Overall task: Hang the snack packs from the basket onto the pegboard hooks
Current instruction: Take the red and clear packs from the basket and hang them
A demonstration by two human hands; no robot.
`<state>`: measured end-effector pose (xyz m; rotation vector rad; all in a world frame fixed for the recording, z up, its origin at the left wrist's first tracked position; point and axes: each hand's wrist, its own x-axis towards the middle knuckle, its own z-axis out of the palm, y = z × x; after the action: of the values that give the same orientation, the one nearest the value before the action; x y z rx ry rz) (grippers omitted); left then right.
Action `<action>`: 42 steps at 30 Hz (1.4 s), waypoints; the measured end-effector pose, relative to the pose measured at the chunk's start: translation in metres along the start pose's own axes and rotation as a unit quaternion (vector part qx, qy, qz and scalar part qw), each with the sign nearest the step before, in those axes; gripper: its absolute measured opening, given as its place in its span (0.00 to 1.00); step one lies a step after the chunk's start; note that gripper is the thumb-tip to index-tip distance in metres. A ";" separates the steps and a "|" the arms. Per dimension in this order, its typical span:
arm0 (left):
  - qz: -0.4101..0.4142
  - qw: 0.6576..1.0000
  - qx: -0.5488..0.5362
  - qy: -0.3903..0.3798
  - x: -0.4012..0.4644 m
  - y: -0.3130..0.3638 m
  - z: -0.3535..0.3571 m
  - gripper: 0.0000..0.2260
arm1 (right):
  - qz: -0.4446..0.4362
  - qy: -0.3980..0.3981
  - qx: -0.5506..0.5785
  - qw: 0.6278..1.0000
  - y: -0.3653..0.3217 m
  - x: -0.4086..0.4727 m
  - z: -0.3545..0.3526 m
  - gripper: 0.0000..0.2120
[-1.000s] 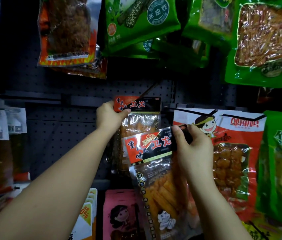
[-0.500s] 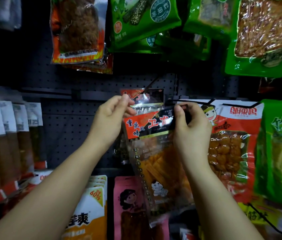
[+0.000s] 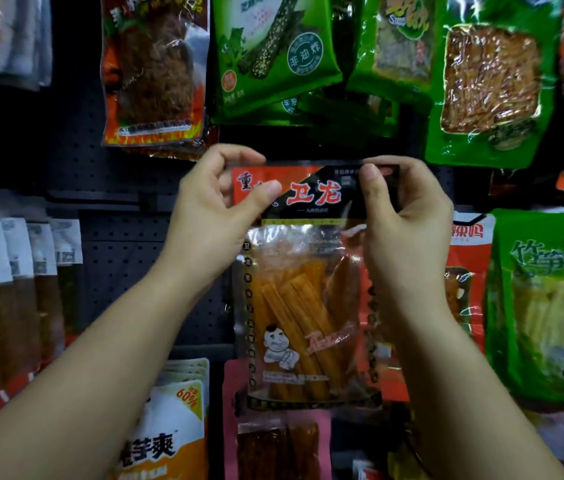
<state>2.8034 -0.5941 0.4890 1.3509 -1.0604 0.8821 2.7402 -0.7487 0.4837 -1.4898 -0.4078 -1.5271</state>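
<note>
your left hand (image 3: 211, 216) and right hand (image 3: 401, 216) pinch the top corners of the orange snack pack (image 3: 303, 289), holding it level before the pegboard (image 3: 128, 258), likely to line up its hang hole.

Dark pegboard (image 3: 128, 258) before us. Hung on it we see green packs (image 3: 273, 53) up top, a brown pack (image 3: 154, 74) upper left, white-labelled packs (image 3: 13, 258) at left.

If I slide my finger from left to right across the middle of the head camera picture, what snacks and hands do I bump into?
White-labelled brown packs → left hand → clear pack of orange sticks → right hand → red pack → green bamboo-shoot pack.
</note>
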 end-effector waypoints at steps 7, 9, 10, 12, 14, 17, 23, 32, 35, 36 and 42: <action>0.014 1.000 -0.007 0.003 0.025 0.020 0.004 0.12 | 0.021 0.011 0.000 1.000 -0.001 0.026 0.002 0.05; 0.013 1.000 0.000 0.003 0.028 0.019 0.005 0.12 | 0.020 0.007 -0.015 1.000 -0.002 0.031 0.003 0.05; 0.007 1.000 0.000 0.003 0.028 0.019 0.005 0.12 | 0.018 0.003 -0.026 1.000 -0.001 0.032 0.004 0.04; -0.008 1.000 0.003 0.003 0.027 0.015 0.004 0.12 | 0.010 0.001 -0.049 0.999 0.000 0.032 0.006 0.04; -0.022 1.000 0.009 0.007 0.027 0.012 0.003 0.11 | 0.007 0.002 -0.062 0.998 0.002 0.030 0.008 0.05; -0.044 0.999 0.014 0.016 0.026 0.004 0.001 0.11 | -0.003 -0.003 -0.090 0.996 0.007 0.027 0.011 0.03; -0.074 0.996 0.038 0.032 0.023 -0.021 0.004 0.11 | 0.000 -0.044 -0.110 0.993 0.024 0.011 0.018 0.13; -0.155 0.984 0.086 0.022 -0.016 -0.083 0.014 0.29 | 0.095 -0.124 -0.116 0.981 0.082 -0.051 0.016 0.40; -0.170 0.979 0.107 0.025 -0.030 -0.102 0.014 0.31 | 0.073 -0.135 -0.114 0.982 0.097 -0.052 0.026 0.38; -0.178 0.978 0.110 0.024 -0.032 -0.107 0.013 0.31 | 0.069 -0.143 -0.124 0.980 0.104 -0.052 0.029 0.36; -0.191 0.965 0.179 0.009 -0.023 -0.130 0.008 0.31 | 0.135 -0.226 -0.171 0.949 0.134 -0.045 0.043 0.33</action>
<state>2.9190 -0.6070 0.4259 1.7719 -0.6077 0.8144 2.8629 -0.7672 0.4039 -2.0872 -0.1901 -1.0671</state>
